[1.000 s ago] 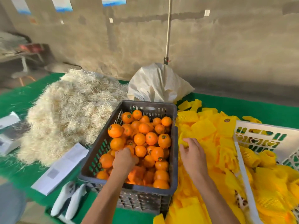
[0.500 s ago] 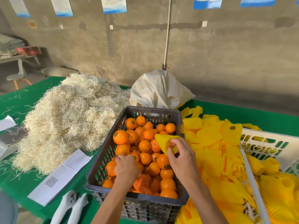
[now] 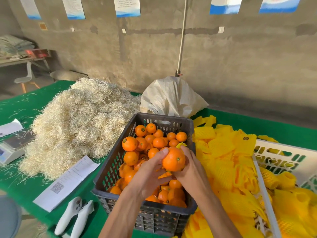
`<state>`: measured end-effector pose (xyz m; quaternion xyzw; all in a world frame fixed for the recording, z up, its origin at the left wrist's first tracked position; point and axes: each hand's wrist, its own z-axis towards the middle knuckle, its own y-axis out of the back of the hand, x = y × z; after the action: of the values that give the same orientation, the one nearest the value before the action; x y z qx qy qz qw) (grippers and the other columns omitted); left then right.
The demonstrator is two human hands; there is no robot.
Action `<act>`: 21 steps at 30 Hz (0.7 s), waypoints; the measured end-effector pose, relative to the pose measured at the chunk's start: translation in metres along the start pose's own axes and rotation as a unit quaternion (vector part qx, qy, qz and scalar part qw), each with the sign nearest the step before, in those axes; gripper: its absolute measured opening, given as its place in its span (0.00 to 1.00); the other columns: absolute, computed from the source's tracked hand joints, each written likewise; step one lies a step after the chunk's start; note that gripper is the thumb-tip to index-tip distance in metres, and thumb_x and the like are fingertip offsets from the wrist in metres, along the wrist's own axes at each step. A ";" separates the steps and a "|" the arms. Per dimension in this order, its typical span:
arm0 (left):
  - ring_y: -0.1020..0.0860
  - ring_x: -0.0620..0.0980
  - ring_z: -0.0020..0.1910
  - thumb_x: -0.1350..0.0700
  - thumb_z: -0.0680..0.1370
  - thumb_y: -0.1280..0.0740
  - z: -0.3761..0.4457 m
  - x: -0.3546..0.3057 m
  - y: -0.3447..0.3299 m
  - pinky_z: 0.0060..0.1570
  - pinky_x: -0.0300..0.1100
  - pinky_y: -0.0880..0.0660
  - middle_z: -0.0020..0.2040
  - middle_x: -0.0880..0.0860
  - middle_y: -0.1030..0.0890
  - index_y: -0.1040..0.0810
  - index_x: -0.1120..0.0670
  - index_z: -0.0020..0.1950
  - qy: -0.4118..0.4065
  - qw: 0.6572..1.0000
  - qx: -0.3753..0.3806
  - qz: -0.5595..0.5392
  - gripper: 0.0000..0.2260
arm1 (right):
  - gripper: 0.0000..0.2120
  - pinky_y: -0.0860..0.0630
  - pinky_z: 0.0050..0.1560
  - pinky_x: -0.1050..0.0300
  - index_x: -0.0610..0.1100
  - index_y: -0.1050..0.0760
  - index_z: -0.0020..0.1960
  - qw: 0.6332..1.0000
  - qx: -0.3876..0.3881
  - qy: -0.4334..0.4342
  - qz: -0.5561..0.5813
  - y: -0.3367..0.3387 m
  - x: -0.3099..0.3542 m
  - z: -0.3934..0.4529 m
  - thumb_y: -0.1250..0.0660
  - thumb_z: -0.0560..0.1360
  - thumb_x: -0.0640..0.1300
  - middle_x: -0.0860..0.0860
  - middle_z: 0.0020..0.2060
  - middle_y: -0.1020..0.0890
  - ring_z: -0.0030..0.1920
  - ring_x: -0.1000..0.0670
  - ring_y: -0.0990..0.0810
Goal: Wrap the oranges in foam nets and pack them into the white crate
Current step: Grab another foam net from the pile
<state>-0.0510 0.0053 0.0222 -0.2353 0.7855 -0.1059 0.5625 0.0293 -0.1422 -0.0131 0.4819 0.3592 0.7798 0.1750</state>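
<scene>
A dark crate [image 3: 164, 120] of oranges [image 3: 129, 143] sits between straw [image 3: 82, 117] leftward and foam nets [image 3: 223, 152] rightward.

Left hand [image 3: 148, 170] and right hand [image 3: 192, 167] raised together — fingers curled, forearms angled inward

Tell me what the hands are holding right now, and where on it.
Both hold one orange above the dark crate: left hand on its left side, right hand behind it with a yellow foam net.

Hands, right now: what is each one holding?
Left hand: fingers curled round the round orange fruit, thumb on top.
Right hand: cups that fruit, gripping a yellow foam net behind it.
</scene>
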 end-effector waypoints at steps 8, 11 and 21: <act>0.20 0.59 0.66 0.34 0.63 0.18 -0.001 0.009 -0.003 0.57 0.49 0.20 0.69 0.59 0.21 0.24 0.51 0.74 0.030 0.999 0.034 0.008 0.44 | 0.29 0.22 0.49 0.55 0.57 0.28 0.68 0.989 0.038 0.064 0.128 0.013 -0.005 -0.005 0.22 0.70 0.50 0.56 0.53 0.30 0.52 0.57 0.24; 0.19 0.57 0.63 0.34 0.63 0.19 0.002 0.015 -0.003 0.53 0.47 0.19 0.65 0.59 0.18 0.22 0.55 0.72 0.017 0.999 -0.023 -0.024 0.43 | 0.30 0.28 0.53 0.66 0.59 0.30 0.68 0.987 0.001 0.053 0.154 0.010 0.000 -0.009 0.22 0.72 0.46 0.58 0.57 0.30 0.58 0.63 0.28; 0.16 0.51 0.57 0.37 0.63 0.18 0.009 0.031 -0.009 0.51 0.49 0.17 0.51 0.50 0.12 0.14 0.52 0.57 -0.086 0.974 -0.204 -0.044 0.29 | 0.39 0.29 0.58 0.71 0.64 0.45 0.76 0.983 -0.045 0.066 0.164 0.009 0.007 -0.029 0.27 0.77 0.42 0.61 0.66 0.36 0.69 0.66 0.36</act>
<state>-0.0480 -0.0164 -0.0031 -0.3877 0.7280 0.0523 0.5630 0.0011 -0.1553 -0.0099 0.4737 0.2506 0.8432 0.0423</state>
